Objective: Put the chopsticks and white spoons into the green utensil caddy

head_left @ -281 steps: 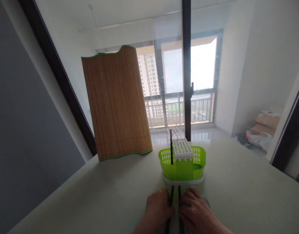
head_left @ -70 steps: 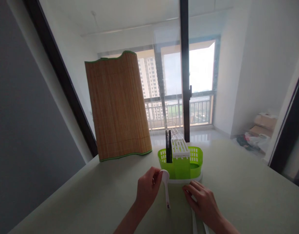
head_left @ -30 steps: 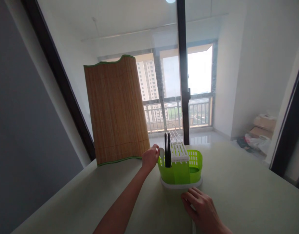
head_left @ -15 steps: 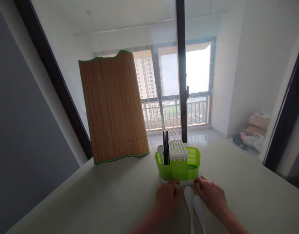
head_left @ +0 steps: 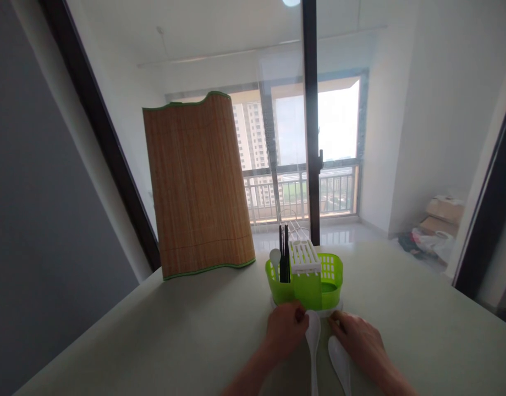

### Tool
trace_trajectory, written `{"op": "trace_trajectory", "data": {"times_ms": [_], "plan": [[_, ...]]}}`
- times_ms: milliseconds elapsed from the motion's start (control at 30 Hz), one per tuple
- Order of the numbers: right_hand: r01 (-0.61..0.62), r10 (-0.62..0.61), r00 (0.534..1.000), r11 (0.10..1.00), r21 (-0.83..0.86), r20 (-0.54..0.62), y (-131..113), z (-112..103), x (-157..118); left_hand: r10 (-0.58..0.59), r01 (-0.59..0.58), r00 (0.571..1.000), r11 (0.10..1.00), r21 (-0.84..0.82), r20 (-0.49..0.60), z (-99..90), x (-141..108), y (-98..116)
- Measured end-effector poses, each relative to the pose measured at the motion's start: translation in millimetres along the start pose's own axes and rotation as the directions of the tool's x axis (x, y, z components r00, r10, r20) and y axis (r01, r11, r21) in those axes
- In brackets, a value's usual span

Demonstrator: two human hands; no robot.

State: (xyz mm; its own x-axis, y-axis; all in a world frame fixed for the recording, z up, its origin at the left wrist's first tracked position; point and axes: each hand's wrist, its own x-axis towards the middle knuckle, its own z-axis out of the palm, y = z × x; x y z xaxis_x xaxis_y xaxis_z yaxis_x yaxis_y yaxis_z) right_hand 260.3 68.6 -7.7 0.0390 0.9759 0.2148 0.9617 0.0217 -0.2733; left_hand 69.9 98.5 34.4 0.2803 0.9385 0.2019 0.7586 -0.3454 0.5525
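Note:
My left hand (head_left: 286,330) is closed, its thumb and fingers at the bowl edge of a long white spoon (head_left: 313,329). That spoon's handle runs toward me over the table. A second white spoon (head_left: 339,355) lies to its right, partly covered by my right hand (head_left: 357,335). The right fingers are curled together just above that spoon's bowl; anything in them is hidden. Right beyond both hands stands a green utensil caddy (head_left: 306,291) on a white base. It holds black chopsticks (head_left: 284,256) and a small white spoon (head_left: 275,257), with a white slotted rack (head_left: 304,256) in its middle.
A bamboo mat (head_left: 199,187) with green edging stands upright on the pale table (head_left: 187,335), left of the caddy. Behind the table is a dark-framed glass door (head_left: 311,121). Boxes and bags (head_left: 436,225) lie on the floor at the right.
The left spoon has shifted left against my left hand, widening the gap between the two spoons. My right hand stays near the caddy's front. The whole view has shifted slightly.

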Motion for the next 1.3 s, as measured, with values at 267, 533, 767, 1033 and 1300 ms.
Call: {"op": "trace_trajectory", "data": {"times_ms": [267,533,767,1033,1300], "plan": [[0.018,-0.018,1.0,1.0,0.003,0.018,-4.8,-0.8,-2.5,0.291,-0.228,0.876,0.953,0.2,-0.384,-71.1,-9.7,7.2],[0.044,-0.043,0.999,0.999,-0.012,0.02,-2.1,3.6,-1.4,0.365,-0.223,0.619,0.93,0.291,-0.696,-128.9,8.4,15.0],[0.047,-0.047,0.999,0.999,-0.004,-0.006,-2.4,2.6,-3.2,0.364,-0.129,0.692,0.912,0.39,-0.623,-141.6,55.6,14.6],[0.059,-0.059,0.998,0.998,-0.026,-0.012,-5.0,3.2,-2.9,0.194,-0.004,0.87,0.923,0.386,-0.454,-104.6,75.7,-13.6],[0.066,-0.066,0.997,0.998,-0.012,-0.037,-5.1,4.6,-3.5,0.069,0.073,0.936,0.921,0.384,-0.344,-92.7,80.4,-17.4]]}}
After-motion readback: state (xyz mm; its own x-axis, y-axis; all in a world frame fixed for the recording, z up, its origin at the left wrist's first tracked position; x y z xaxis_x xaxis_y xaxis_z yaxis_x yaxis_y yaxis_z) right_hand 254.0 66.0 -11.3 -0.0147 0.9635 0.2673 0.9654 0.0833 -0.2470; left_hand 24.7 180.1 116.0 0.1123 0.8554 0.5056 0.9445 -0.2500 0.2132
